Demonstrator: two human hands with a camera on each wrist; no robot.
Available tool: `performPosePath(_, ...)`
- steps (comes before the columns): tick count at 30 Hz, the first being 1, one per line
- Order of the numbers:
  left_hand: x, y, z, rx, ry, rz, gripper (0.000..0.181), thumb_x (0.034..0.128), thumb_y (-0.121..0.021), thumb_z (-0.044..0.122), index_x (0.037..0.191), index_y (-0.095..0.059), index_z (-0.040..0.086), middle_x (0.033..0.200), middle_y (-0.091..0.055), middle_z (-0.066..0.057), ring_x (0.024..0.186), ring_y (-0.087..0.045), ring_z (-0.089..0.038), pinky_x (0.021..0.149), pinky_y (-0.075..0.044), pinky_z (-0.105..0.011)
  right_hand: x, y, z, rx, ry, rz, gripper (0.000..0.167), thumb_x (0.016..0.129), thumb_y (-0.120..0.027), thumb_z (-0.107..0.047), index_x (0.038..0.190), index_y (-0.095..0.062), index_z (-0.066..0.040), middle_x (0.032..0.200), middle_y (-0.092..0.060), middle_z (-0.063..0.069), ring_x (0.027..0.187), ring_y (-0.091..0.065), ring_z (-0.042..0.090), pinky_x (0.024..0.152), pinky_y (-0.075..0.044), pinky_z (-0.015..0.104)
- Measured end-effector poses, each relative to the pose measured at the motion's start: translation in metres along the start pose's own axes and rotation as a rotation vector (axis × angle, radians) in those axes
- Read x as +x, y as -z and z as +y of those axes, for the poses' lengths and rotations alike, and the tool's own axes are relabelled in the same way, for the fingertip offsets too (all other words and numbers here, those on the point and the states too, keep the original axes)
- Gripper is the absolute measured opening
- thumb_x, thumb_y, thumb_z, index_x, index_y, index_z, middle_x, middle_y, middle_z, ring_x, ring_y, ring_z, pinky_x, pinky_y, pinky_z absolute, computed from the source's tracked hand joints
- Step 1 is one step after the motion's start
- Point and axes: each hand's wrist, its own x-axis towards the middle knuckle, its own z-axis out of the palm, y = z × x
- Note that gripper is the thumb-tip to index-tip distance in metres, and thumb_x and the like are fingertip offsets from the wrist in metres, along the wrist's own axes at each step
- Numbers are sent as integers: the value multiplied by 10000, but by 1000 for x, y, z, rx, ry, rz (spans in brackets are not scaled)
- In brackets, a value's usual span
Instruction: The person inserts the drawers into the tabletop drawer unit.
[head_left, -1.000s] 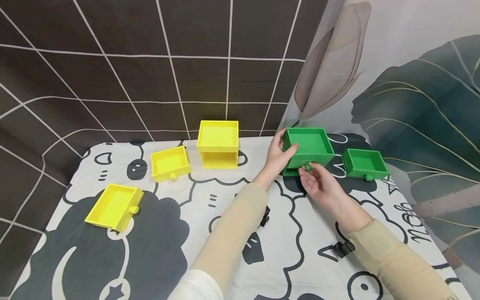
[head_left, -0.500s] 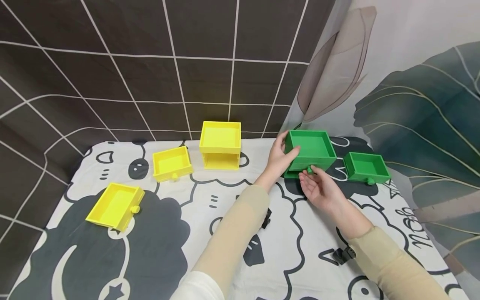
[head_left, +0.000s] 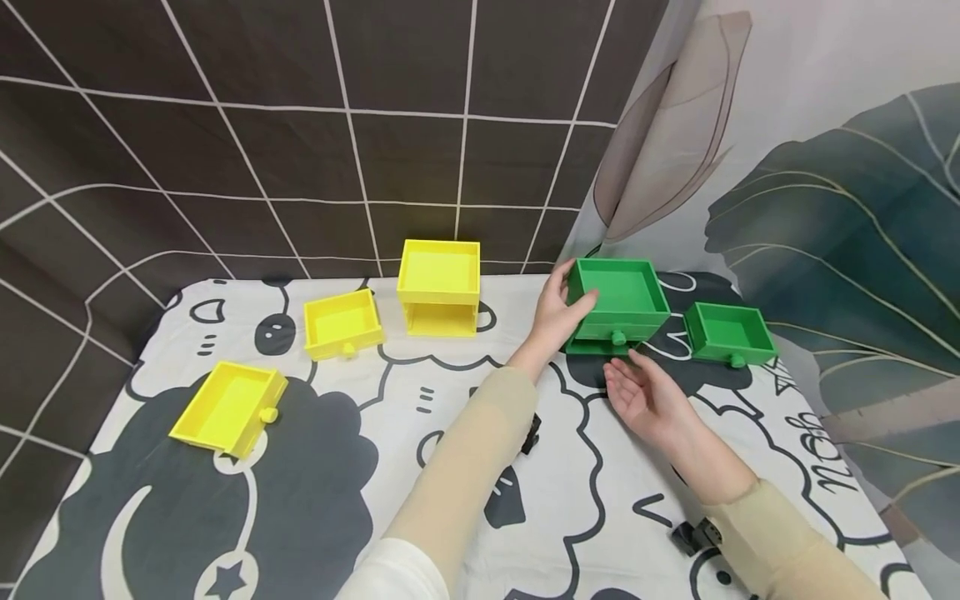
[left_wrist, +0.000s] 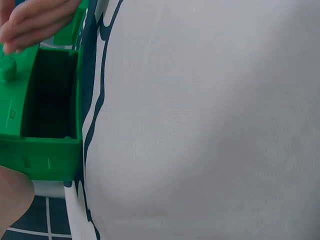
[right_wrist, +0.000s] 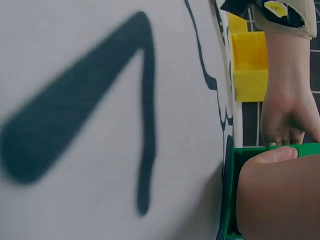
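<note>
Cabinet (head_left: 621, 304) right of centre seems mid drawer-fitting, lower slot (left_wrist: 52, 95) gaping, and I'd guess the next move calls for filling that gap squarely. Looks-wise: plain green, upright, shallow tray (head_left: 617, 283) on top. Left hand (head_left: 557, 315) is clamped on its side; right hand (head_left: 647, 398) is loose, holding nothing, just below the front. Upper drawer (left_wrist: 11, 92) is in, spare drawer (head_left: 731, 329) sits at the frame's right, tiniest bit's a round knob (head_left: 618, 337).
</note>
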Motion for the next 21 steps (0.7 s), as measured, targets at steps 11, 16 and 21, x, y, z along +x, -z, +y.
performPosePath(11,0,-1,-1,3,12,17,691,1011,-660,103,1636,-366,84,1660,-407,-135,1585,-391,-248,1300,-366,-257,-16,36,-8,35,-8,1,325,1111,-549,-321,1015,-708,-55,999,-767,43,943,-754,116,913,-623,204)
performPosePath(16,0,-1,-1,2,20,7,698,1012,-654,106,1643,-358,92,1657,-411,-136,1581,-398,-254,1295,-378,-268,-23,55,-17,75,-6,-55,359,1124,-518,-330,1038,-704,-35,1035,-782,75,971,-763,142,926,-632,233)
performPosePath(21,1,0,0,11,27,7,697,1011,-655,113,1643,-362,108,1655,-415,-135,1579,-405,-259,1289,-390,-276,-27,70,-25,122,-10,-62,361,1123,-526,-322,1055,-702,-15,1063,-783,101,998,-771,176,943,-638,257)
